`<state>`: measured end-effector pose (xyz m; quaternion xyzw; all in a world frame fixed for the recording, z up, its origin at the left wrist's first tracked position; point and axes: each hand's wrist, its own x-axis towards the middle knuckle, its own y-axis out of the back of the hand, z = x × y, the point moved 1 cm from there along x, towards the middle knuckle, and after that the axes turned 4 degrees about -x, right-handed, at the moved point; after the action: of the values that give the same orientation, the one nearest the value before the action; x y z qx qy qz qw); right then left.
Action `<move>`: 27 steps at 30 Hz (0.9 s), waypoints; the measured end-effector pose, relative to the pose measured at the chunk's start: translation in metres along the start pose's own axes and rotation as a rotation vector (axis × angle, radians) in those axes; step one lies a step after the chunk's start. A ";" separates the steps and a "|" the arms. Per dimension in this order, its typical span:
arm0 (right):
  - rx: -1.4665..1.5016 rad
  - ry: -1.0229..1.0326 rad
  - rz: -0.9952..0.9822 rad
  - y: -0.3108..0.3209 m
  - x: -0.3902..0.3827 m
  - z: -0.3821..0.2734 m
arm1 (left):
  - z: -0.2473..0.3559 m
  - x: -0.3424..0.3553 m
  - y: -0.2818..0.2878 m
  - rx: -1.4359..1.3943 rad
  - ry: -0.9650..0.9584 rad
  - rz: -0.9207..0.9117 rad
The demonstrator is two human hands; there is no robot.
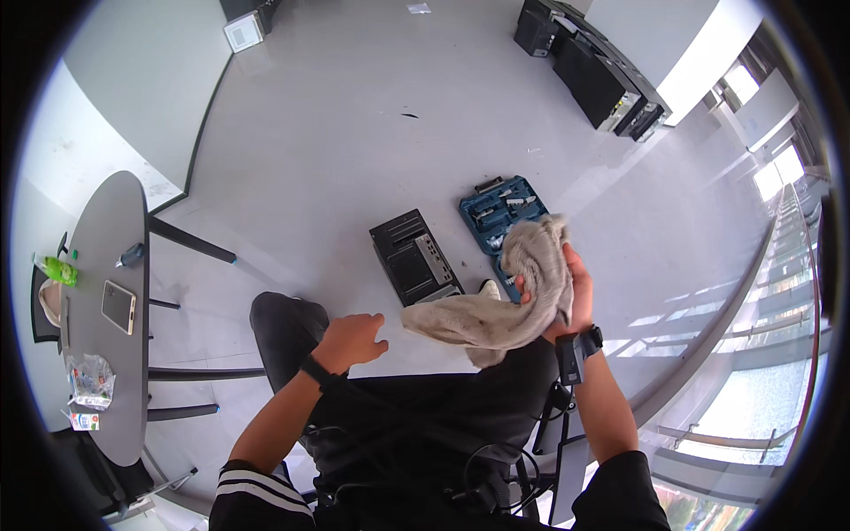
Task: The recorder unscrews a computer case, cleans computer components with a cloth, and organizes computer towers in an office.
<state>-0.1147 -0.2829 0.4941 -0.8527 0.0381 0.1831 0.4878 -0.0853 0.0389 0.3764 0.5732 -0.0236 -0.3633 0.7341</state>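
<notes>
My right hand [580, 296] grips a crumpled grey-beige cloth [478, 320], its fingers partly hidden behind the folds. The cloth hangs above my lap, one end stretching left toward my other hand. My left hand [352, 341] is over my left thigh, holding nothing, its fingers bent and its thumb and forefinger apart. A gap separates it from the cloth's tip. On the floor ahead lies a black computer case [414, 258]. Right of the case is an opened blue tool box [505, 212] with tools in its slots, its near part covered by the cloth.
A grey table [124, 354] at my left carries a phone [119, 307], a green bottle [58, 270], a dark bottle [131, 256] and a plastic bag [91, 380]. Several black computer cases [595, 81] stand by the far right pillar. Windows line the right side.
</notes>
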 end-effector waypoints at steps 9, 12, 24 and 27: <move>0.013 0.607 0.438 0.090 -0.027 -0.023 | 0.033 0.187 -0.129 0.298 -0.222 -0.109; -0.038 0.631 0.676 0.072 -0.028 -0.038 | 0.057 0.212 -0.135 0.269 -0.090 -0.161; -0.509 0.265 0.863 0.163 0.077 0.098 | 0.026 0.238 -0.139 0.330 0.010 -0.103; -1.096 -0.242 0.955 0.254 0.139 0.169 | 0.002 0.257 -0.130 0.083 -0.044 -0.052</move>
<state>-0.0933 -0.2568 0.1607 -0.8384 0.2544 0.4610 -0.1406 0.0365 -0.1170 0.1672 0.5955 -0.0399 -0.3937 0.6992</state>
